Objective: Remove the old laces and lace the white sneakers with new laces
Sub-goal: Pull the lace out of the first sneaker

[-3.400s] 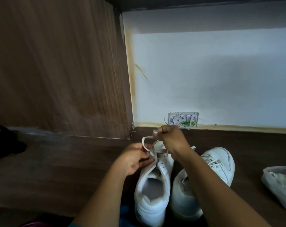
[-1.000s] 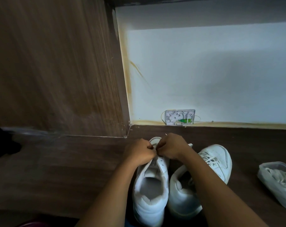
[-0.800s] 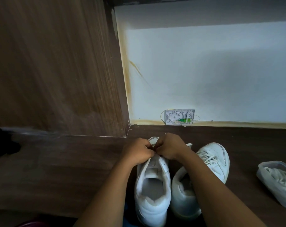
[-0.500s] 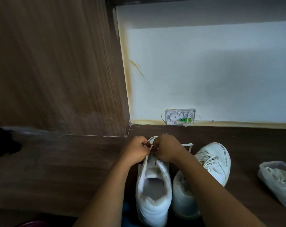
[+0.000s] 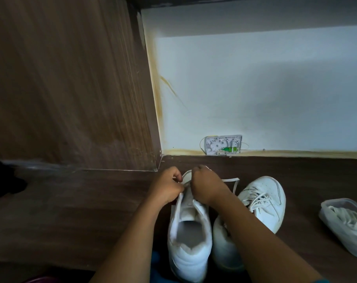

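Note:
Two white sneakers stand side by side on the dark wooden floor. The left sneaker (image 5: 189,240) points away from me with its tongue bare. My left hand (image 5: 167,188) and my right hand (image 5: 206,185) are curled over its front, each pinching a white lace (image 5: 233,180) that loops beyond the toe and trails right. The hands hide the eyelets. The right sneaker (image 5: 263,203) is laced and angled to the right, partly behind my right forearm.
A clear plastic container (image 5: 345,225) with white laces inside lies at the right edge. A small white wall box (image 5: 222,145) with a green part sits at the base of the white wall. A wooden panel (image 5: 71,88) rises at left; a dark object (image 5: 4,182) lies far left.
Both hands stayed together over the left sneaker's front, shifting slightly. Earlier my right hand held the lace raised in a loop; now both hands are low against the shoe.

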Available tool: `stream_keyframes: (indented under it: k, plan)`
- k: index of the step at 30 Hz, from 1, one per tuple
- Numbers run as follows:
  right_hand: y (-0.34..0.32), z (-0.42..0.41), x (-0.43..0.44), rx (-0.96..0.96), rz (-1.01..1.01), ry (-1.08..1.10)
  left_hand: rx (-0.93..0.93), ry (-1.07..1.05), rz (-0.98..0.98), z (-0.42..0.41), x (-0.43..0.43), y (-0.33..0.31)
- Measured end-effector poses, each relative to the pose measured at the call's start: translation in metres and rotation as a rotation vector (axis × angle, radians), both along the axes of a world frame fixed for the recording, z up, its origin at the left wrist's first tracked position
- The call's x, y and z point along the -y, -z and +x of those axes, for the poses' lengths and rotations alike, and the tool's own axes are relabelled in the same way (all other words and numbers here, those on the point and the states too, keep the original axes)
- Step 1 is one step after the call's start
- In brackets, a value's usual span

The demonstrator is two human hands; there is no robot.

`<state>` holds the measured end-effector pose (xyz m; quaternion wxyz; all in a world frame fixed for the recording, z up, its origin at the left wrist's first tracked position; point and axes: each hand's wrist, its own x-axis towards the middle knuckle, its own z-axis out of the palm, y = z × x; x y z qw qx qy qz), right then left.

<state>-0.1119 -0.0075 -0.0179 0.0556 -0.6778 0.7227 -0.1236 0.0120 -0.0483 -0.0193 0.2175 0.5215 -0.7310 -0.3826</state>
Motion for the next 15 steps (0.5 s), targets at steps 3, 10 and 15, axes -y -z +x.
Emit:
stream_keyframes:
  k: [3, 10, 15]
  plan:
    - [0.0, -0.007, 0.0, 0.123, -0.01, 0.097, 0.016, 0.03, 0.014, -0.002, -0.001, -0.001]
    - [0.003, -0.006, -0.002, 0.237, 0.021, 0.102, 0.228, 0.043, -0.145, -0.013, 0.001, -0.003]
    - [-0.002, -0.007, -0.005, 0.29, -0.032, 0.071, -0.112, -0.023, 0.037, -0.018, 0.003, 0.001]
